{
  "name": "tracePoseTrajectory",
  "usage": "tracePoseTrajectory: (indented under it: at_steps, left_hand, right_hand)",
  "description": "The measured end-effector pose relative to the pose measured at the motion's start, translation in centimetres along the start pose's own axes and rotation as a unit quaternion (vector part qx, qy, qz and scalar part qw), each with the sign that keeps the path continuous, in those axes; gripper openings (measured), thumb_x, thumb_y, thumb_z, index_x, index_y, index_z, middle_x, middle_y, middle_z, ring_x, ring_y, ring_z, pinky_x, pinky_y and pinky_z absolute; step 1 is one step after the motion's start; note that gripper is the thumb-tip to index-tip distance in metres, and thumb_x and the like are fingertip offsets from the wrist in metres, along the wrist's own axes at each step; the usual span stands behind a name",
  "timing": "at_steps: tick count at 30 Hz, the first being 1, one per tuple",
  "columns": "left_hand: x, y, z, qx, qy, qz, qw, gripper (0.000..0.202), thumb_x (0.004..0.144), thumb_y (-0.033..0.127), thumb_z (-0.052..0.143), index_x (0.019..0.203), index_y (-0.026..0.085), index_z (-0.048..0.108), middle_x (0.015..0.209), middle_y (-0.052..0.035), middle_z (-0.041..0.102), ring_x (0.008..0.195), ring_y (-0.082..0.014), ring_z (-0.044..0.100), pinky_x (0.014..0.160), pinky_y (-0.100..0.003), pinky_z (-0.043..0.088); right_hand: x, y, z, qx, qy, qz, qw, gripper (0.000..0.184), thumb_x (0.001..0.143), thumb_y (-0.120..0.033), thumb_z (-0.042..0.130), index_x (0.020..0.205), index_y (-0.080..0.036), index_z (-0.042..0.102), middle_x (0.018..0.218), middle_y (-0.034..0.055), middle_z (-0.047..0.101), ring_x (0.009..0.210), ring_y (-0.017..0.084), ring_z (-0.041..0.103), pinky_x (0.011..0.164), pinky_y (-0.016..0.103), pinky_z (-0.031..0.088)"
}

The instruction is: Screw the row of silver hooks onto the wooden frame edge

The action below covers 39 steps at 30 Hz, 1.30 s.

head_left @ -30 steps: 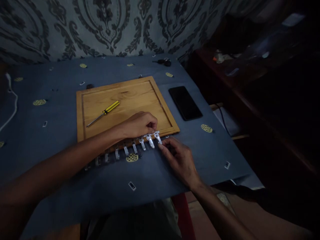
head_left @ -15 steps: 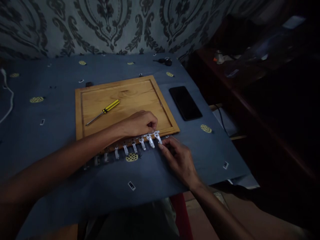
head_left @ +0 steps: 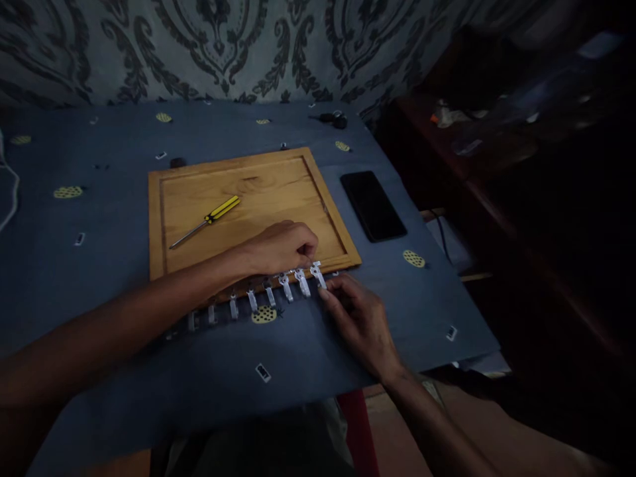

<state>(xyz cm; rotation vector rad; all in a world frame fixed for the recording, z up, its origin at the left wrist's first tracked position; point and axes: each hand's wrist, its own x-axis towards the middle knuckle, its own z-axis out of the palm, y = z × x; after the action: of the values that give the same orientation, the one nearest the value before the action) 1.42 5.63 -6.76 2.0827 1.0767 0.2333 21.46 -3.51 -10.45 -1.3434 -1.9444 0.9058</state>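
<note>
Watching by head feed; light dim, edges of the frame dark. 2 bare hands at work, centre of the frame, near each other but apart.

Row of metal clips [head_left: 285,288] runs along the near edge of a wooden board [head_left: 271,189], from lower left of centre up to just right of centre. I count at least 8; the left end fades into shadow beneath the forearm.

Right hand [head_left: 358,318]: comes in from lower right, thumb and forefinger pinched on the lower end of the rightmost clip [head_left: 317,273]. Left hand [head_left: 288,246]: arm crosses from the left edge, fingers curled, fingertips by the upper end of that same clip. What they grip, if anything, I cannot tell; the knuckles block my line.

On the board, left of centre: slotted or cross-tip screwdriver, tip too small for me to call, yellow-and-black handle [head_left: 222,209], shaft slanting down to the left. Black smartphone [head_left: 372,205] lies right of the board, not touching it, screen dark. Blue tablecloth [head_left: 199,391] with pineapple prints underneath everything. White cable [head_left: 12,192] at the left edge. Patterned fabric [head_left: 218,46] fills the top.
</note>
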Motion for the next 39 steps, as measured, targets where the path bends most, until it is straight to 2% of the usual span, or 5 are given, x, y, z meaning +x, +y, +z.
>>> tracePoseTrajectory:
  at_steps: [20,26,30,33,39]
  left_hand:
    - [0.37,-0.07,0.18,0.049,-0.019,-0.026,0.998,0.013,0.077,0.009,0.062,0.082,0.016,0.072,0.077,-0.0010,0.067,0.072,-0.0144,0.053,0.069,-0.028,0.036]
    - [0.45,-0.06,0.13,0.039,-0.016,-0.016,0.999,0.010,0.077,0.007,0.063,0.076,0.016,0.068,0.069,0.0012,0.062,0.066,-0.0130,0.050,0.064,-0.027,0.032]
    - [0.47,-0.13,0.13,0.031,-0.015,-0.016,0.999,0.012,0.076,0.006,0.061,0.075,0.016,0.068,0.068,0.0012,0.062,0.067,-0.0132,0.051,0.063,-0.027,0.032]
    - [0.52,-0.26,0.19,0.027,-0.017,-0.016,0.999,0.012,0.076,0.007,0.061,0.077,0.016,0.069,0.068,0.0013,0.062,0.067,-0.0132,0.051,0.063,-0.027,0.032]
    - [0.58,-0.31,0.22,0.035,-0.018,-0.022,0.999,0.012,0.076,0.008,0.062,0.079,0.016,0.071,0.071,0.0005,0.064,0.069,-0.0133,0.052,0.065,-0.027,0.034]
  right_hand:
    - [-0.07,-0.08,-0.11,-0.008,0.008,0.004,1.000,0.024,0.099,-0.038,0.059,0.080,-0.023,0.060,0.073,-0.0002,0.064,0.063,0.015,0.058,0.061,0.027,0.047]
    - [-0.13,0.00,-0.20,-0.013,0.017,-0.009,1.000,0.022,0.098,-0.035,0.061,0.080,-0.023,0.061,0.073,-0.0007,0.066,0.064,0.015,0.061,0.061,0.026,0.049]
    - [-0.41,0.25,-0.20,-0.013,0.023,-0.015,1.000,0.015,0.099,-0.035,0.062,0.099,-0.022,0.069,0.080,0.0004,0.070,0.069,0.016,0.066,0.062,0.026,0.053]
    - [-0.63,0.36,-0.23,-0.049,0.032,-0.046,0.997,0.025,0.101,-0.033,0.060,0.121,-0.023,0.070,0.092,0.0037,0.072,0.078,0.018,0.069,0.070,0.030,0.057]
    - [-0.83,0.49,-0.43,-0.125,0.042,-0.112,0.985,0.034,0.105,-0.026,0.051,0.133,-0.024,0.069,0.099,0.0068,0.070,0.085,0.019,0.070,0.077,0.032,0.059]
